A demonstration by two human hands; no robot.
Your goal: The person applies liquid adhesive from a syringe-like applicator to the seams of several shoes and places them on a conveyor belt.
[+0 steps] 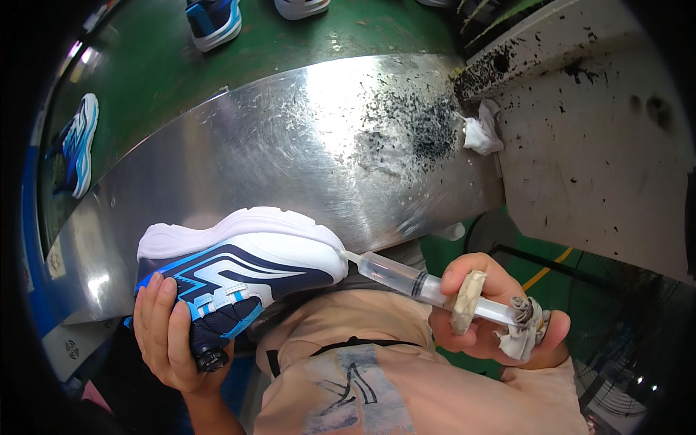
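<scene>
Here, left hand point(168, 335) cupped, right hand point(486, 339) curled

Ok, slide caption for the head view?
Left fingers hold a sneaker; right fingers hold a syringe, tip at the sole.

One metal table point(283, 163), silver, scuffed, black specks clustered toward its right end. One green surface point(145, 83), beyond the table's far edge. Two shoes, dark blue shoe point(212, 25) and part-visible white-soled shoe point(301, 8), beyond the table. One blue-and-white shoe point(81, 148), left of the table. One crumpled white wad point(482, 130), table's right end. One pale panel point(594, 145), black-spotted, right of the table.
</scene>
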